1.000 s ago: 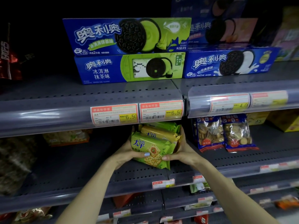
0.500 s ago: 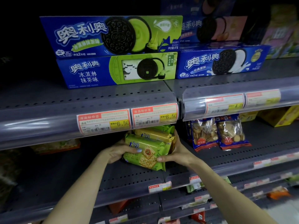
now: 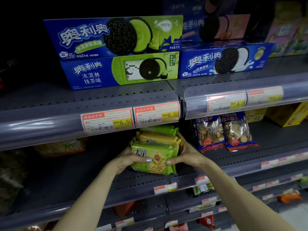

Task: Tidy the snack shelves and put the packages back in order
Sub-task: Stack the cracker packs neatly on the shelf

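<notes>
Store aisle, dim lighting; grey perforated metal shelves (image 3: 50,104) are running across the view in tiers, each fronted by a clear plastic price rail. Two price labels (image 3: 131,119) reading 6.50 are showing on the upper rail, directly above the hands.

Left hand (image 3: 128,158): curling around the left end of a stack of cracker packs (image 3: 155,150), thumb with a pale blue nail pressing on the face of the front pack. Right hand (image 3: 185,154): cupping the right end of the same stack, fingers reaching up its side, thumb lying across the lower front. Both hands are clamping the stack between them; both forearms are reaching up from the bottom of the view.

Stack: a green pack marked "Pacific" with a cracker picture is sitting at the front, a yellow pack is lying on it, another green pack is showing behind. The stack is resting on the middle shelf, near its front edge, under the upper rail.

Upper shelf: two blue-and-green cookie boxes (image 3: 115,52) are lying one on the other; a blue box with a white-cream cookie (image 3: 223,60) is sitting just beside them on the right.

Middle shelf, right of the stack: two clear bags of small biscuits (image 3: 223,132) are standing side by side.
</notes>
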{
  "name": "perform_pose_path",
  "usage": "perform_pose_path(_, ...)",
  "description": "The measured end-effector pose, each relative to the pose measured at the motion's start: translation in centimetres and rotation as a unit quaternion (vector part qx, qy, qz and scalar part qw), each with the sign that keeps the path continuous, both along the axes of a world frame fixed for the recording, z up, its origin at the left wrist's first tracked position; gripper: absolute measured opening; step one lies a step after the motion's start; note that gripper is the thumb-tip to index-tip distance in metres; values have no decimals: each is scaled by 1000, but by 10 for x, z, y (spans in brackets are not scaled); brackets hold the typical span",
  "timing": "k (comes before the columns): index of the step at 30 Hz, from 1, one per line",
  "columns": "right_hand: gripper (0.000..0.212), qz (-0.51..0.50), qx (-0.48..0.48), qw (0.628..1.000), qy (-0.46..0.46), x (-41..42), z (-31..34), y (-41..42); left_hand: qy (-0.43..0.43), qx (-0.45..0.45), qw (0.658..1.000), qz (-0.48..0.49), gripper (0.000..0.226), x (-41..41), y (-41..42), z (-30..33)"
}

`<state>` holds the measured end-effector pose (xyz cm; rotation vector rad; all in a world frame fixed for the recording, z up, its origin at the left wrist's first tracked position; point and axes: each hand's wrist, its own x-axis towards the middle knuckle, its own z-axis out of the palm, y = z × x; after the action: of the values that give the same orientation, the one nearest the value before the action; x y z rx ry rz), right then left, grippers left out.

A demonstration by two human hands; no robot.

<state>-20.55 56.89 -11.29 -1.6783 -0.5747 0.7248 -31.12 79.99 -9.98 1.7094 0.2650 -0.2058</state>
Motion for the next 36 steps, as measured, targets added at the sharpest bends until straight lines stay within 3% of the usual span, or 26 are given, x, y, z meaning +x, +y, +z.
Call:
perform_pose_path(5, 117, 9, 2, 1000, 11, -2, 4, -5, -9, -3, 1000, 6, 134, -4, -4, -1)
perform_pose_path(12, 140, 32, -4, 999, 22, 0, 3, -8, -21, -19, 1000, 8, 125, -7, -12, -2)
perform_pose_path(22, 128, 24, 14, 999, 15, -6, 2, -20, -36, -12, 999, 24, 129, -12, -27, 0)
perform_pose_path(26, 140, 19, 23, 999, 15, -4, 7, -28, -49, -10, 998, 39, 127, -14, -38, 7)
perform_pose_path(29, 127, 34, 20, 999, 2, 2, 17, -46, -50, -9, 998, 43, 128, -12, -54, 9)
perform_pose_path(32, 98, 38, 11, 999, -9, 8, 26, -71, -54, -1, 997, 47, 131, -6, -78, 11)
perform_pose_path(36, 104, 40, -6, 999, -12, 23, 32, -116, -75, -2, 996, 55, 126, 5, -124, 15)
